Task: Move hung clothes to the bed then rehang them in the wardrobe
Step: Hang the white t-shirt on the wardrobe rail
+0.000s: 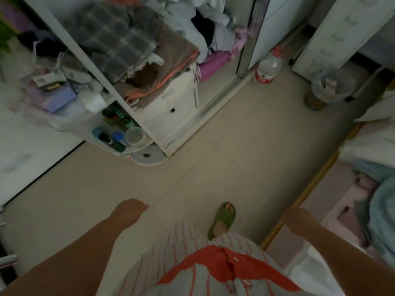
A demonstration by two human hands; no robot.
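Dim, soft, motion-blurred; wide-angle edge distortion.

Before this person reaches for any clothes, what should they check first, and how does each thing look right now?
1. Left hand free to take clothes: ok, it holds nothing, though its fingers are blurred.
2. Right hand free: ok, nothing in it; blur hides how its fingers lie.
3. Wardrobe open: ok, piled clothes show inside.
4. Hung clothes or hangers within sight: cannot tell, no rail is in view, only heaps.
5. Floor path to the wardrobe: ok, bare tiles ahead; the plastic bottle stands off by the door track.
6. Bed has room to receive clothes: cannot tell, only its edge with a blue cover shows.
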